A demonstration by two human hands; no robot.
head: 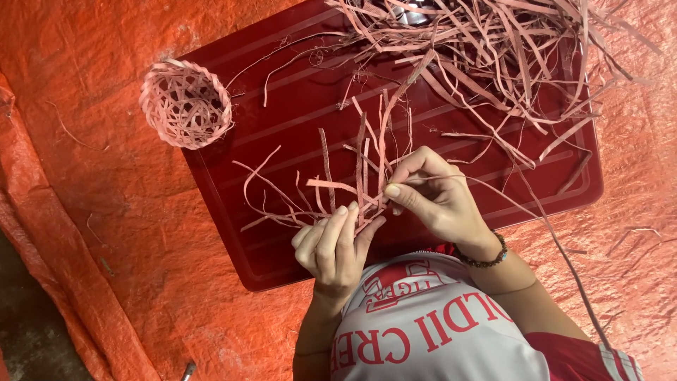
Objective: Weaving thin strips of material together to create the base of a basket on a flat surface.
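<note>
Pink strips point(486, 49) heaped on red tray point(282, 92)

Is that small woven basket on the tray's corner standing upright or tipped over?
Tipped. The small woven basket lies on its side at the corner of the dark red tray, its open mouth facing the camera so the woven inside shows. It looks empty.

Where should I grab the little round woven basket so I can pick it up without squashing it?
Probably best to take the little woven basket by its thick braided rim, coming down from above with fingers on opposite sides. It lies on the corner of the dark red tray, mouth facing up, clear of both hands. The rim looks sturdier than the loosely woven, open wall.
</note>
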